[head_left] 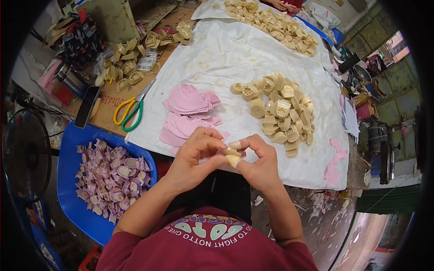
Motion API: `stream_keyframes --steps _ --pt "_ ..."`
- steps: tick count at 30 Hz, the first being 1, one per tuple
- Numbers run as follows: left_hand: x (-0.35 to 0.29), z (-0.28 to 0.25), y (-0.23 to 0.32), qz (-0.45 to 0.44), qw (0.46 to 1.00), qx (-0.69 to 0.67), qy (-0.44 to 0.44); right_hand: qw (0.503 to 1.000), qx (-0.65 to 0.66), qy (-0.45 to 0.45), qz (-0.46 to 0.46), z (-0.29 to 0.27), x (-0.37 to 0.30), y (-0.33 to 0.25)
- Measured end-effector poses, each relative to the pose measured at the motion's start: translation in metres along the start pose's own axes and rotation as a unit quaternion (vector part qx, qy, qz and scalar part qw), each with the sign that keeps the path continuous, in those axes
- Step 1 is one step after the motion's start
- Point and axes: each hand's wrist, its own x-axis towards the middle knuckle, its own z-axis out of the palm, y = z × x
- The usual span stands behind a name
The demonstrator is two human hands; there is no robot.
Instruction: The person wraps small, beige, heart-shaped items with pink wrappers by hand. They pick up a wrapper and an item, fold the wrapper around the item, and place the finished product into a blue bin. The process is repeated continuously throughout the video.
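Both hands meet over the table's near edge, around a small beige piece (233,152) that looks like a shoe heel. My left hand (192,156) pinches its left side, where a bit of darker pink shows. Closed on the other side is my right hand (260,165), with pale covers on its thumb and forefinger tips. Fingers hide much of the piece. Just beyond my left hand lie stacks of thin pink cut pieces (187,99). A heap of bare beige shoe heels (282,106) sits beyond my right hand.
Scissors (131,108) with yellow and green handles lie at the left, near a phone (87,107). A blue basin (68,180) below holds purple-covered heels (113,178). Pink scraps (334,165) lie at right. Beyond a far heel pile (275,27) are another person's hands (285,5).
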Motion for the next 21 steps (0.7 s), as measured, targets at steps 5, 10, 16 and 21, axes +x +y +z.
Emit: stream_keyframes --steps 5,10,16,21 --pt "-0.012 -0.001 0.008 0.091 0.996 0.024 -0.009 0.976 -0.102 0.005 -0.192 -0.011 -0.002 -0.006" --pt "-0.014 0.006 -0.005 0.16 0.985 0.05 0.041 0.993 0.011 0.05 -0.111 -0.008 -0.016 0.01" --pt "-0.012 0.006 -0.004 0.212 0.974 0.075 0.035 0.967 0.251 0.044 0.013 0.007 -0.022 0.012" --pt "-0.012 0.003 0.006 0.258 0.957 0.128 -0.019 0.857 0.505 -0.026 0.102 -0.002 -0.024 0.016"
